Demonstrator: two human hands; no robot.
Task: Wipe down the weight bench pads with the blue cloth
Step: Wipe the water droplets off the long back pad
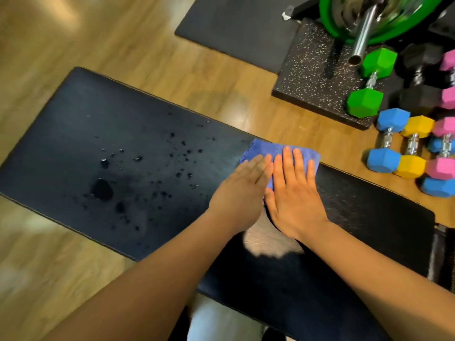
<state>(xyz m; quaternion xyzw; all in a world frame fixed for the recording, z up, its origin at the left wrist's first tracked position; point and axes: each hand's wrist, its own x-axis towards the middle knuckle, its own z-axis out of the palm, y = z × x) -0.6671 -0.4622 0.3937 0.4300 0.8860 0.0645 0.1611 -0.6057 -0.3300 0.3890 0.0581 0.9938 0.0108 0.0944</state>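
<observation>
On your far left, the long black padded weight bench pad (73, 148) runs across the light wooden plank floor (138, 45). Dark wet droplets and small puddles (102, 189) speckle its middle stretch, well to the left of your hands.

Your left hand (242, 190) lies flat, palm down, fingers straight and close together, not curled around anything. Its fingertips rest on the near left edge of the folded blue terry cloth (266, 148), which sits on the bench pad by the pad's far edge. Your right hand (294, 193) lies just beside the left, thumbs nearly touching, also spread flat with fingers extended. It covers the right half of the cloth, so the cloth lies under both palms and fingers and shows mainly beyond the fingertips. Neither hand pinches or clutches the fabric; both simply press down on it.

Further right, on the floor past the bench, stand small hexagonal dumbbells: a green one (371, 82) on a speckled black rubber mat (310, 77), then a blue one (387, 140), a yellow one (413, 146) and pink ones (444, 146) at the edge. A chrome bar (363, 38) with a green weight plate (330, 18) stands above them.
</observation>
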